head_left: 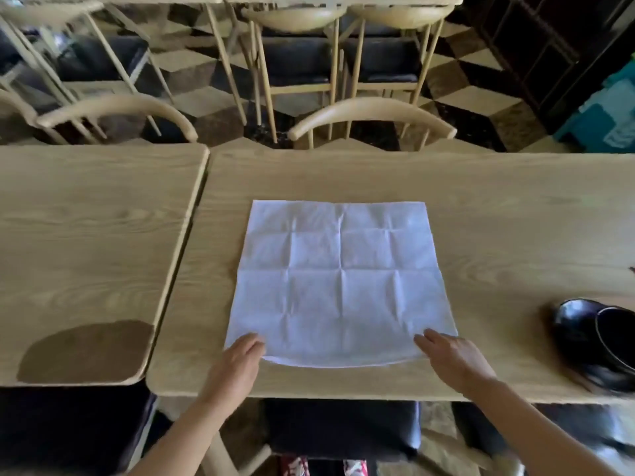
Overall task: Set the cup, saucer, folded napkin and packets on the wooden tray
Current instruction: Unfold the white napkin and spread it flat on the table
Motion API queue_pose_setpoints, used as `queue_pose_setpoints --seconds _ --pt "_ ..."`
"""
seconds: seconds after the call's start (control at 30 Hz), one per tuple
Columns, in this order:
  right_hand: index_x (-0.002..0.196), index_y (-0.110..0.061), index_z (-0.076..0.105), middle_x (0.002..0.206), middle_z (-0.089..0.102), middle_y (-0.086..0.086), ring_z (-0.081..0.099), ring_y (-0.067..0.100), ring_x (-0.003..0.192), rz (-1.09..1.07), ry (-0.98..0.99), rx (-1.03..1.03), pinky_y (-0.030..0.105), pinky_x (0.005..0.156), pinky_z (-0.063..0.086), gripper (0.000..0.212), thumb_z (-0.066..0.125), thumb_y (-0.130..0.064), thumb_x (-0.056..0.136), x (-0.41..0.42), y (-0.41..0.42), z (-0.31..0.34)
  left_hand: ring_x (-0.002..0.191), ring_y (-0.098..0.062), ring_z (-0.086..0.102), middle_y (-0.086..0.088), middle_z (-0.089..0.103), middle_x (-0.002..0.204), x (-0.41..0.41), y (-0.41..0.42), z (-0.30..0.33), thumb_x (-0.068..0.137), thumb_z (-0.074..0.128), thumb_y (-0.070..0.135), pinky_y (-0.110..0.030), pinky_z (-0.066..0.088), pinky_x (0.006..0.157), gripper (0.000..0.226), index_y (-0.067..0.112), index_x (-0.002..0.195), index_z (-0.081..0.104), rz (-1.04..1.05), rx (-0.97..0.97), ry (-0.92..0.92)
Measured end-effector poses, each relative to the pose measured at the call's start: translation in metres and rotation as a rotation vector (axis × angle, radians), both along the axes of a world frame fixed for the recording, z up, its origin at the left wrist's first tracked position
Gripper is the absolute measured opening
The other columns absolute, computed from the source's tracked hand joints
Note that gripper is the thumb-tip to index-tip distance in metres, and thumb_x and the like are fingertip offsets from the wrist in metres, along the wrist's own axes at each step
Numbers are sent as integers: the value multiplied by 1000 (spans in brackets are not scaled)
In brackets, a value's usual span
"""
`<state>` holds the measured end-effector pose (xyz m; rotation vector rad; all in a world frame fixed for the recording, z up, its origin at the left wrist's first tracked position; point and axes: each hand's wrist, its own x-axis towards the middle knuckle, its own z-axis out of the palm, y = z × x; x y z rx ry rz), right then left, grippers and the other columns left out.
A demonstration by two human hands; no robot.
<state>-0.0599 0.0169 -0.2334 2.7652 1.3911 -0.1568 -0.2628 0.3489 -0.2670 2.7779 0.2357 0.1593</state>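
Note:
A white napkin (338,283) lies fully unfolded and creased on the light wooden table (498,218), straight in front of me. My left hand (237,364) rests on its near left corner, and my right hand (450,359) on its near right corner; both pinch the near edge, which is lifted slightly off the table. At the right edge of the view sits a glossy black cup (615,333) on a black saucer (580,352), partly cut off. No wooden tray or packets are in view.
A second table (86,235) adjoins on the left, with a brown patch (86,352) at its near corner. Wooden chairs (372,115) stand along the far side. A dark seat cushion (340,427) is below the table's near edge.

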Motion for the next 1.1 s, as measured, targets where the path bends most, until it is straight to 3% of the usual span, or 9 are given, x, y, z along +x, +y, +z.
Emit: queue_pose_setpoints --seconds 0.1,0.17,0.4,0.47,0.53,0.7,0.8,0.9,1.1 --pt "83 -22 45 67 51 0 53 23 46 -137 100 67 24 32 22 55 75 2 44 -22 -10 -21 96 -11 58 -4 66 103 -16 -10 -9 80 54 4 -19 39 90 10 8 78 62 -8 8 -53" --pt "86 -22 48 73 53 0 57 24 59 -204 143 125 26 32 28 49 75 0 51 -30 -16 -26 105 -10 57 -8 67 107 -23 -11 -5 87 44 17 -13 33 98 22 8 78 62 -3 6 -53" --pt "97 -23 55 82 56 -2 49 18 83 -309 221 192 29 40 40 36 68 -10 66 -41 -39 -26 95 -16 68 -9 68 109 -46 -15 -2 89 44 21 -19 46 81 30 8 67 58 27 -18 -41" --pt "97 -19 61 82 60 -1 57 24 83 -326 191 199 33 51 48 28 61 -22 69 -43 -43 -23 102 -18 65 -9 65 115 -49 -19 -1 92 40 25 -21 47 85 33 7 76 62 45 -59 -23" --pt "101 -11 66 90 64 7 59 29 89 -350 106 280 40 69 50 38 49 -32 75 -47 -40 -17 116 -20 56 -10 60 125 -46 -23 4 92 40 27 -29 43 97 35 3 102 63 83 -71 -48" --pt "135 -12 44 141 44 16 30 31 136 -441 -3 380 47 110 21 49 34 -33 91 -55 25 -15 142 -22 16 -8 24 152 22 -63 16 95 28 31 -48 14 115 52 12 144 24 140 -1 -4" --pt "144 -23 26 153 23 9 12 25 142 -420 82 298 49 113 10 54 29 -35 92 -65 83 -29 144 -22 2 -3 9 156 66 -91 4 97 19 40 -52 3 115 54 24 148 12 91 63 106" --pt "144 -28 22 152 26 7 11 20 141 -382 129 192 51 109 11 56 30 -38 90 -67 101 -48 144 -25 8 -3 16 156 80 -93 -18 92 27 45 -64 16 109 57 29 146 19 31 152 238" --pt "146 -26 17 155 17 3 6 14 143 -494 104 118 41 114 1 62 23 -48 88 -23 41 -55 144 -23 -2 -1 0 156 57 -28 -31 89 13 52 -57 5 111 62 33 147 2 331 166 283"
